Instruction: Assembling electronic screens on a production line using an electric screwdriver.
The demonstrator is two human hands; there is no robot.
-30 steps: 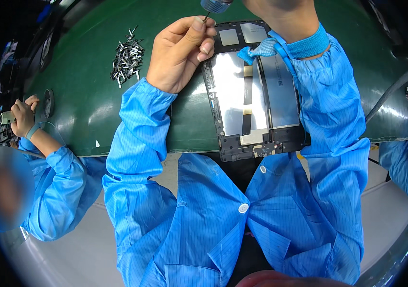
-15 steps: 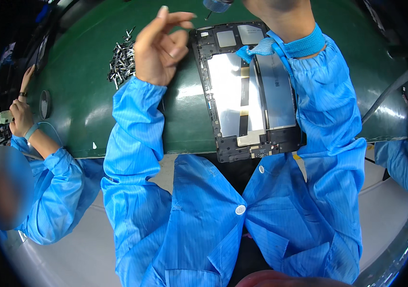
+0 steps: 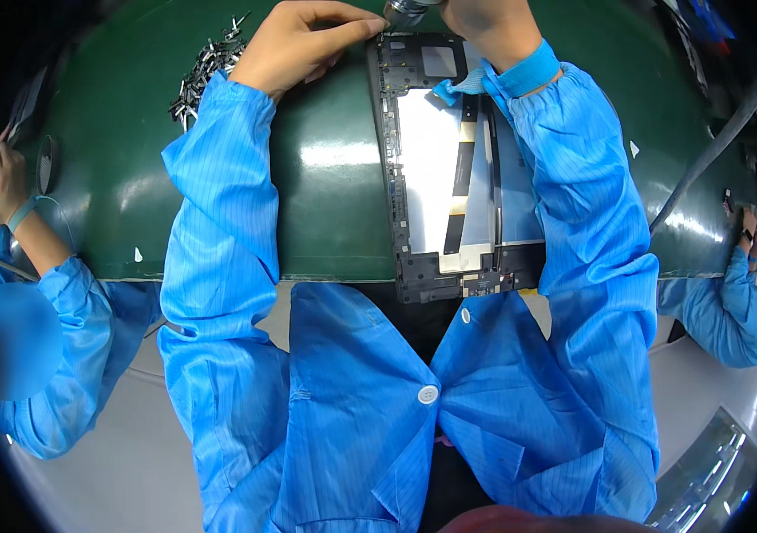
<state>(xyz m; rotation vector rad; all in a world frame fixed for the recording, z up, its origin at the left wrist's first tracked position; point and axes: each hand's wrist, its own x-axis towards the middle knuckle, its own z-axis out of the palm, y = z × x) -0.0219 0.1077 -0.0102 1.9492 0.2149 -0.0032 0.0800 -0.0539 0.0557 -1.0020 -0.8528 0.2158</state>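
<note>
We have an opened tablet (image 3: 427, 169) lying on the green bench (image 3: 325, 213) in front of us, its inside facing up and its near edge reaching just past the bench's front edge. A dark ribbon (image 3: 462, 169) with pale bands runs down over the tablet's bright plate. Our right hand (image 3: 489, 25) grasps a tool (image 3: 405, 11) with a silvery barrel, over the tablet's far left corner; the upper edge of the view cuts off part of both. Our left hand (image 3: 307, 43) brings thumb and forefinger together beside the tool's lower end, and we cannot tell whether they pinch anything. A blue strap (image 3: 529, 69) circles our right wrist, its loose end hanging over the tablet, and our right sleeve (image 3: 587, 178) covers some of the tablet's right side. Left of the tablet, near our left wrist, we have a heap of small black and silver parts (image 3: 201, 75). Farther left a round dark dish (image 3: 47, 164) stands near a co-worker's hand (image 3: 10, 182), and on our right a grey cable (image 3: 711, 160) crosses the bench
</note>
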